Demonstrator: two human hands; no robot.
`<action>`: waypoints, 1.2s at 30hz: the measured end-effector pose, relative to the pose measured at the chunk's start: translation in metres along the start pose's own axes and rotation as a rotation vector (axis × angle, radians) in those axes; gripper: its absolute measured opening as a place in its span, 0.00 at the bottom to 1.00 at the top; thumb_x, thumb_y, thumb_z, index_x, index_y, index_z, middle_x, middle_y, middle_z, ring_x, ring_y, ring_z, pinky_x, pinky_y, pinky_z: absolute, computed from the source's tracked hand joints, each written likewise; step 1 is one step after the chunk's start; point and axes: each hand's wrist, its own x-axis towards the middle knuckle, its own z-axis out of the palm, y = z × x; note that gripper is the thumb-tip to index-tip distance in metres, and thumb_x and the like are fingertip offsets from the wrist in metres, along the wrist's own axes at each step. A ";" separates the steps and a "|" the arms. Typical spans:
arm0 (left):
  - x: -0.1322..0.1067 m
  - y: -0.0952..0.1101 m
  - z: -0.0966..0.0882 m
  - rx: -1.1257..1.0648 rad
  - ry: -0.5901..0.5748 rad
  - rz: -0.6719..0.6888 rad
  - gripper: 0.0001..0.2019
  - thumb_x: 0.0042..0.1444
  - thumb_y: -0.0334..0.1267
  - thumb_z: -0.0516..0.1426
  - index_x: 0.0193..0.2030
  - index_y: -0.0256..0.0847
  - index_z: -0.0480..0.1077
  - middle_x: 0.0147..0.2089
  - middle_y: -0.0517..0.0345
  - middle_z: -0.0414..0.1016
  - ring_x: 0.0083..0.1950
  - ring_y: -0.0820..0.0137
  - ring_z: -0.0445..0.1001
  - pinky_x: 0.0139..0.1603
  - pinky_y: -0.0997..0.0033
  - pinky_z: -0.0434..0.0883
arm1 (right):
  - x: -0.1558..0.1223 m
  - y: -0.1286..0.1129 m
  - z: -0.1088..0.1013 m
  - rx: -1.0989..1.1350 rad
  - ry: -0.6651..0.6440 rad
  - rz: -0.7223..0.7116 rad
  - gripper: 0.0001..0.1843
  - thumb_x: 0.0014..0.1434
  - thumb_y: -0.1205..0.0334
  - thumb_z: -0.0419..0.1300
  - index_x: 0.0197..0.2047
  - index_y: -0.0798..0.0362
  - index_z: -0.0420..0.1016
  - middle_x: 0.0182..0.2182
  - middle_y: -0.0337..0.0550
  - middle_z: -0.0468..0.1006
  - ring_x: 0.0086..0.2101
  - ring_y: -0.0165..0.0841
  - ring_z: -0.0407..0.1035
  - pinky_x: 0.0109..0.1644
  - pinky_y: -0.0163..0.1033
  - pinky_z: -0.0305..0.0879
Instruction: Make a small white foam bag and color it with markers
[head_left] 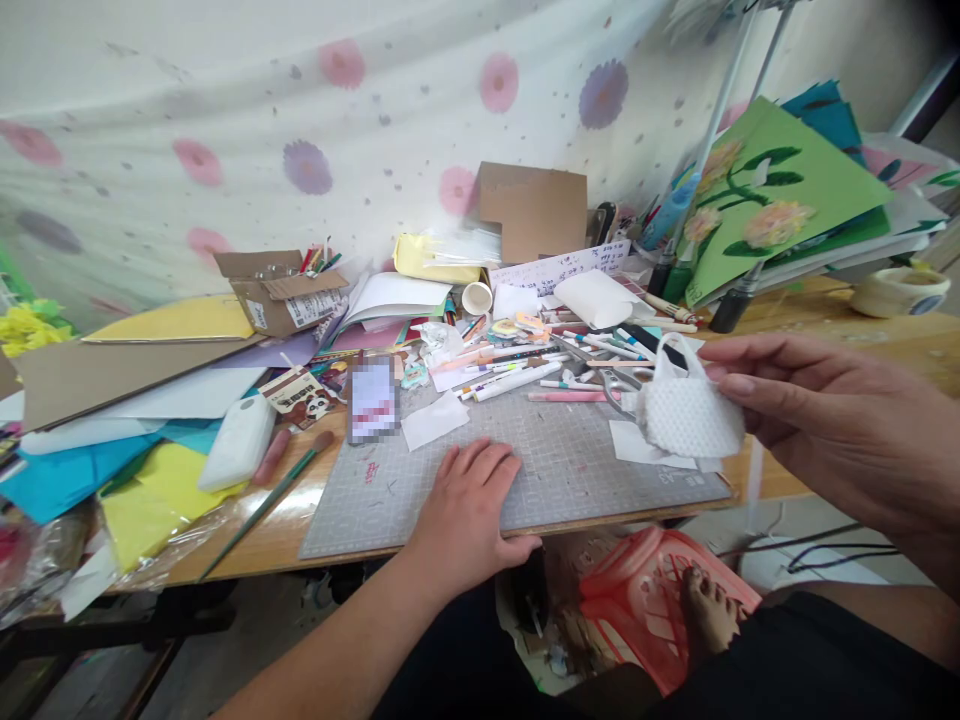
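Observation:
A small white textured handbag (pixel 694 412) with a looped handle hangs from my right hand (pixel 806 405), pinched at its upper right side between thumb and fingers. It is held up over the right end of the grey cutting mat (pixel 562 480). My left hand (pixel 472 500) rests palm down on the mat's front edge, fingers stretched out, thumb over the edge. Ahead of its fingers lies a white paper piece (pixel 435 420). Behind the bag, partly hidden, are scissors (pixel 619 390) and another paper piece (pixel 645 443).
Several markers (pixel 517 378) are heaped at the mat's back. A phone (pixel 373 398) lies on its left part. Further left are a paintbrush (pixel 270 505), a white bottle (pixel 238 443) and a cardboard box (pixel 281 295). A red plastic stool (pixel 637 600) stands below the table.

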 end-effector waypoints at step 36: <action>-0.010 -0.005 -0.001 -0.144 0.250 -0.122 0.14 0.55 0.45 0.56 0.44 0.38 0.68 0.54 0.43 0.71 0.61 0.56 0.65 0.61 0.52 0.63 | 0.013 0.014 0.000 -0.054 -0.018 -0.049 0.17 0.39 0.59 0.74 0.35 0.48 0.81 0.33 0.41 0.76 0.32 0.29 0.68 0.28 0.27 0.68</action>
